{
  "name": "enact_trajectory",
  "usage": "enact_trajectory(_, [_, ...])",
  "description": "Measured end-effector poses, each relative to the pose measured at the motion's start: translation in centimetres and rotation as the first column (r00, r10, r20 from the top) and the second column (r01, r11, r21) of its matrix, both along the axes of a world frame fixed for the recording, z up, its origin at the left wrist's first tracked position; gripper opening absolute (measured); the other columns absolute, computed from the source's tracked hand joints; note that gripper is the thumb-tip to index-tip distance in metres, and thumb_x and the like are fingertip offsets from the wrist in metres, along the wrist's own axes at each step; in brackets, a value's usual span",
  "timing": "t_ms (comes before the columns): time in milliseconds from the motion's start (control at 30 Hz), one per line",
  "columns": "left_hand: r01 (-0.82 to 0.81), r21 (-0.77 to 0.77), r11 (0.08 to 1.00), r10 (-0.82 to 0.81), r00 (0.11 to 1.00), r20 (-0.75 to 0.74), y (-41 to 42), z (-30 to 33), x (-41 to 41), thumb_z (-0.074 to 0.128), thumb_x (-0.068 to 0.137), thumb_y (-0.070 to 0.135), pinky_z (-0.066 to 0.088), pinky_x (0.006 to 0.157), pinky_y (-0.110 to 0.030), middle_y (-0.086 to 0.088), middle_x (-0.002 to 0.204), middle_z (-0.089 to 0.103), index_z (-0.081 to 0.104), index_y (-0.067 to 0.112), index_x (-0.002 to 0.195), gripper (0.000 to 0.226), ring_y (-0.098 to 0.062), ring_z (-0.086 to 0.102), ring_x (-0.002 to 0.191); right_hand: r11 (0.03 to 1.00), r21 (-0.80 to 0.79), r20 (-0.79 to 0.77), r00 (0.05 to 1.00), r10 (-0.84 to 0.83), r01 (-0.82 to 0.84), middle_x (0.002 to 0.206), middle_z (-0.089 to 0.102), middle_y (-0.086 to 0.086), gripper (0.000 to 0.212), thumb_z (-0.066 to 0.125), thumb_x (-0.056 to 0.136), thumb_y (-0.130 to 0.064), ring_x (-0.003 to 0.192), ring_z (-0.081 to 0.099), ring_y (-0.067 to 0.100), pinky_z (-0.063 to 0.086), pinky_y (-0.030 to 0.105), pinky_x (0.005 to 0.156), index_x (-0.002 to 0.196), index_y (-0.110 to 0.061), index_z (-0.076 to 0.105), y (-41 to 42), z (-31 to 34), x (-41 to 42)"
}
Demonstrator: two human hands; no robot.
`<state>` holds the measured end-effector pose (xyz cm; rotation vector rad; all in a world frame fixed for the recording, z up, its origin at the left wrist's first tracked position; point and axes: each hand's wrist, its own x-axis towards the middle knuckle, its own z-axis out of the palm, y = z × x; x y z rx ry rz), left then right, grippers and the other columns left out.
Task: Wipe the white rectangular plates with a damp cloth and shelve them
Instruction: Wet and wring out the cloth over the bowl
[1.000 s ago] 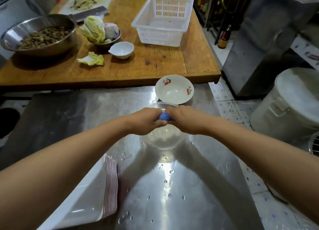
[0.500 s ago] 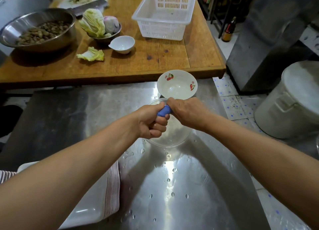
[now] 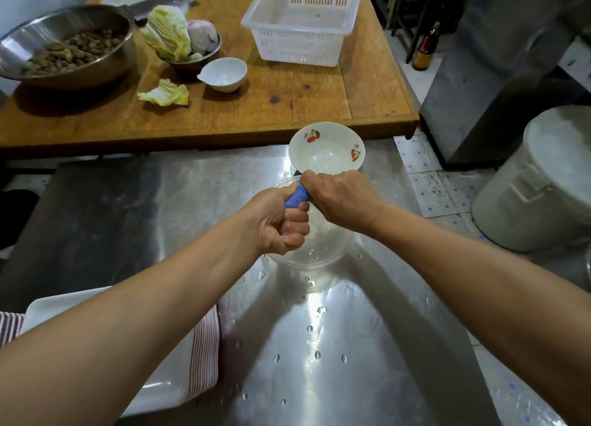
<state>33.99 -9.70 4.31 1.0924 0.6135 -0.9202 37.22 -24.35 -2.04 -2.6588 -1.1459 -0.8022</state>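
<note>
A stack of white rectangular plates (image 3: 166, 384) is seen nearest, below the left forearm, well behind both hands, its long axis running left to right; the left arm is judged closer. Ahead, a blue cloth (image 3: 297, 196) is gripped and twisted between the clenched left hand (image 3: 279, 220) and right hand (image 3: 342, 198), over a clear bowl (image 3: 319, 252).

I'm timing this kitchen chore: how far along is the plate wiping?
Done: nothing visibly wiped or shelved. In hand: the left hand and right hand both grip the blue cloth, wringing it above the clear bowl on the wet steel counter. Left: the stacked white rectangular plates at the near left await wiping, then shelving.
</note>
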Motion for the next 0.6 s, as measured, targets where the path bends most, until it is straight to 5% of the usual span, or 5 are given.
enact_trajectory(467, [-0.027, 0.038, 0.999, 0.026, 0.999, 0.037, 0.0, -0.9, -0.1, 0.034, 0.101, 0.045, 0.016, 0.031, -0.009, 0.005, 0.036, 0.024, 0.034, 0.015, 0.054, 0.056, -0.007, 0.018, 0.028, 1.0, 0.022, -0.019, 1.0, 0.011, -0.011, 0.051, 0.057, 0.009, 0.04, 0.075, 0.072, -0.002, 0.033, 0.047, 0.022, 0.043, 0.024, 0.035, 0.09, -0.009, 0.04, 0.1, -0.4, 0.1])
enact_trajectory(600, [-0.049, 0.057, 0.997, 0.047, 0.998, 0.041, 0.1, -1.1, -0.1, 0.034, 0.101, 0.044, 0.018, 0.031, -0.008, 0.005, 0.035, 0.025, 0.034, 0.015, 0.054, 0.055, -0.007, 0.019, 0.027, 1.0, 0.004, -0.032, 1.0, -0.001, 0.001, 0.05, 0.056, 0.008, 0.036, 0.076, 0.07, -0.002, 0.031, 0.045, 0.022, 0.034, 0.019, 0.037, 0.087, -0.008, 0.045, 0.4, -0.4, -0.1])
